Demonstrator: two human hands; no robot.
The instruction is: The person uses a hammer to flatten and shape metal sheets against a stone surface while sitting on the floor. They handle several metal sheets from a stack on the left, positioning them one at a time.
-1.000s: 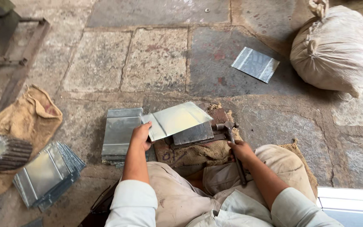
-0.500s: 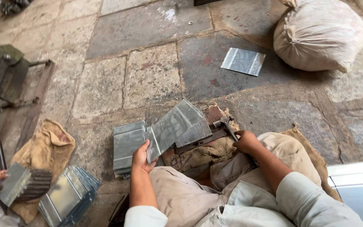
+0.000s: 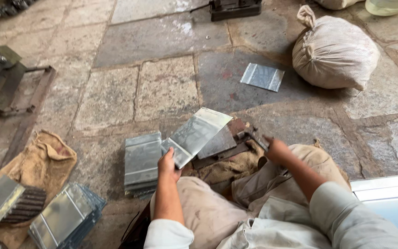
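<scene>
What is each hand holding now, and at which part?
The left hand grips the shiny rectangular metal sheet by its near lower corner. The right hand grips the dark metal tool handle at its near end.

shiny metal sheet (image 3: 198, 133), rough stone floor (image 3: 166, 87)

worn grey stone-slab floor (image 3: 166, 87) with dirt-filled joints, in soft even daylight

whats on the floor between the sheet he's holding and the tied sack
In the head view, one loose metal sheet lies flat on the stone floor between the held sheet in the left hand and the sack; otherwise bare slabs.
</scene>
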